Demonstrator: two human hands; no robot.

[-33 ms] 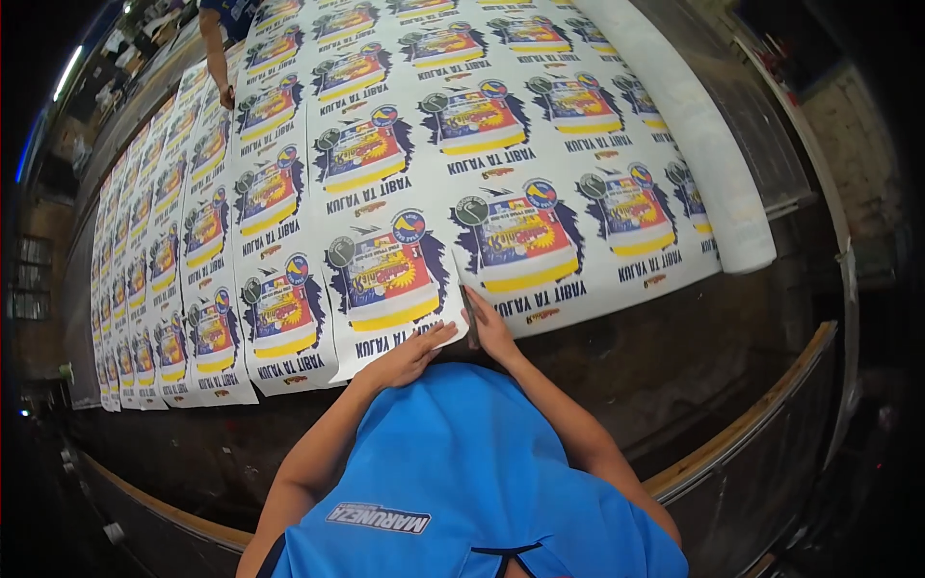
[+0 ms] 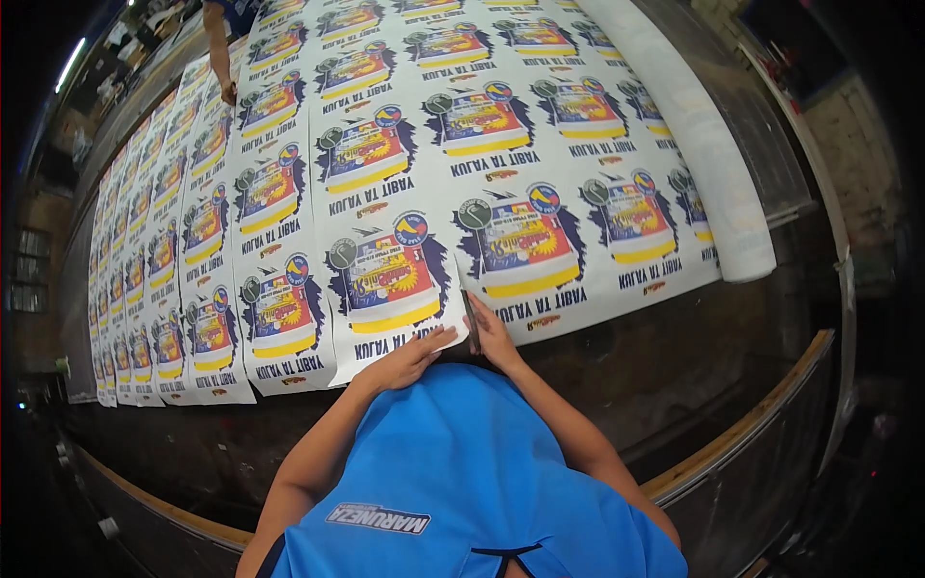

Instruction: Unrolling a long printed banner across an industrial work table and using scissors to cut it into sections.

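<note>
A wide white printed sheet (image 2: 424, 197) with repeated colourful designs lies over the table before me. A cut runs into its near edge, and the left flap curls slightly beside it. My left hand (image 2: 419, 352) rests with fingers stretched flat on the near edge of this flap, just left of the cut. My right hand (image 2: 493, 332) is closed round a dark, narrow pair of scissors (image 2: 471, 323) at the cut, blades pointing away from me. The fingers partly hide the handles.
A thick white roll (image 2: 699, 135) of the sheet lies along the right side. Cut printed strips (image 2: 212, 332) overlap at the left. Another person's hand (image 2: 228, 92) touches the sheet at the far left. A wood-topped rail (image 2: 742, 424) curves at the near right.
The scissors show more of their dark length beside the right hand's fingers. My left hand stays on the flap.
</note>
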